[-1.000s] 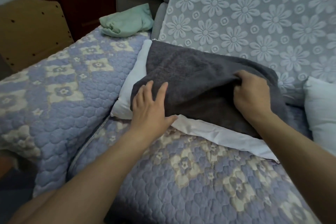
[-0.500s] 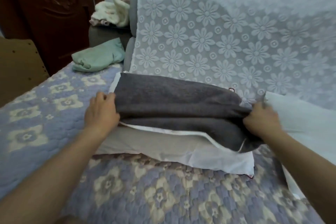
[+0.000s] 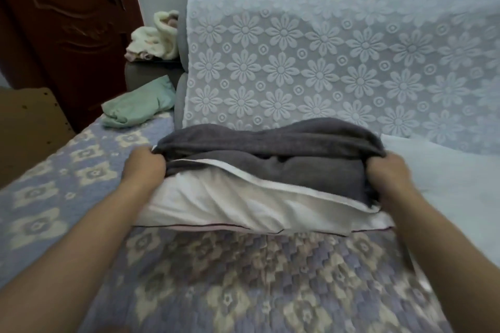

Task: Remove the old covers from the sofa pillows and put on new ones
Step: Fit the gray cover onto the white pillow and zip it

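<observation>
A white pillow [image 3: 216, 205] lies across the sofa seat, its near half bare. A dark grey cover [image 3: 284, 154] sits bunched over its far half, with a white inner edge showing along the opening. My left hand [image 3: 144, 167] grips the cover's left end, fingers curled into the cloth. At the cover's right end my right hand [image 3: 389, 173] holds it the same way. A second white pillow [image 3: 443, 173] lies to the right, against the sofa back.
The seat has a quilted blue and beige cover [image 3: 243, 278]; a white floral lace throw [image 3: 324, 67] hangs over the backrest. A crumpled green cloth [image 3: 138, 105] and a cream cloth [image 3: 154, 40] lie at the far left, beside a dark wooden door [image 3: 67, 21].
Both hands moved from the top of the grey cover to its two ends and closed on it. The cover has bunched toward the backrest, baring more white pillow. The view has risen.
</observation>
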Available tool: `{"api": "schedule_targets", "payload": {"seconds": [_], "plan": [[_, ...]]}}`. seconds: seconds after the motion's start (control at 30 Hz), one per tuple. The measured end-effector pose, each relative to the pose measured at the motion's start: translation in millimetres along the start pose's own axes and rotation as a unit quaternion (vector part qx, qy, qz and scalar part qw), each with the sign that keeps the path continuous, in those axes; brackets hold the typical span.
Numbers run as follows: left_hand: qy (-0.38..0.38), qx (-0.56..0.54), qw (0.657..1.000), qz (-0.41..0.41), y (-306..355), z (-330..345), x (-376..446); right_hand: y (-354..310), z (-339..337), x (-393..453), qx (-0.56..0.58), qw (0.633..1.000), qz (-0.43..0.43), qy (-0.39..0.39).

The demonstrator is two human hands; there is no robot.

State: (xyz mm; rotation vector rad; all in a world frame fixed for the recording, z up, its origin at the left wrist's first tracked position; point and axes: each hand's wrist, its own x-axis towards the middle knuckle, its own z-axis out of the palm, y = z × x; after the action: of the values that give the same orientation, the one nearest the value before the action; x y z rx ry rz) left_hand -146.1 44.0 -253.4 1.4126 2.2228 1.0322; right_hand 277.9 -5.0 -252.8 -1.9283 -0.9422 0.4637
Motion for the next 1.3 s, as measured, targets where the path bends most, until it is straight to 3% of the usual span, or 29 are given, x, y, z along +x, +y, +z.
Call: {"api": "schedule_targets", "payload": {"seconds": [0.13, 0.23, 0.3, 0.4, 0.47, 0.57, 0.7, 0.77, 0.87, 0.97, 1.07, 1.2, 1.3], "plan": [[-0.055, 0.066, 0.993, 0.082, -40, -12, -104, 66, -98, -39, -0.29, 0.955, -0.031, -0.05], [-0.136, 0.193, 0.969, 0.078, -79, 10, -164, 128, -102, -75, -0.397, 0.904, 0.068, -0.143], [-0.115, 0.272, 0.95, 0.097, -82, 7, -178, 143, -101, -99, -0.44, 0.888, 0.051, -0.122], [-0.005, 0.32, 0.916, 0.242, -57, -16, -186, 128, -104, -111, -0.389, 0.914, -0.115, 0.023], [-0.021, 0.322, 0.901, 0.289, -28, -30, -178, 95, -106, -102, -0.366, 0.911, -0.179, 0.066], [-0.043, 0.309, 0.924, 0.22, 25, -43, -116, 37, -108, -48, -0.414, 0.886, -0.201, 0.058], [0.002, 0.322, 0.933, 0.159, 90, -61, -29, -45, -117, 20, -0.468, 0.876, -0.116, 0.01], [0.075, 0.298, 0.935, 0.175, 119, -71, -12, -81, -123, 39, -0.425, 0.892, -0.144, 0.05], [0.218, 0.177, 0.939, 0.199, 162, -105, 6, -133, -133, 57, -0.313, 0.914, -0.213, 0.148], [0.254, 0.104, 0.936, 0.221, 172, -132, 12, -153, -133, 60, -0.253, 0.92, -0.229, 0.19], [0.167, 0.139, 0.957, 0.192, 140, -127, 10, -129, -109, 54, -0.267, 0.918, -0.235, 0.174], [-0.07, 0.152, 0.979, 0.115, 49, -77, -23, -52, -74, 37, -0.368, 0.913, -0.173, 0.044], [-0.15, 0.127, 0.978, 0.066, -30, -40, -63, -1, -68, 19, -0.449, 0.883, -0.131, -0.02]]}}
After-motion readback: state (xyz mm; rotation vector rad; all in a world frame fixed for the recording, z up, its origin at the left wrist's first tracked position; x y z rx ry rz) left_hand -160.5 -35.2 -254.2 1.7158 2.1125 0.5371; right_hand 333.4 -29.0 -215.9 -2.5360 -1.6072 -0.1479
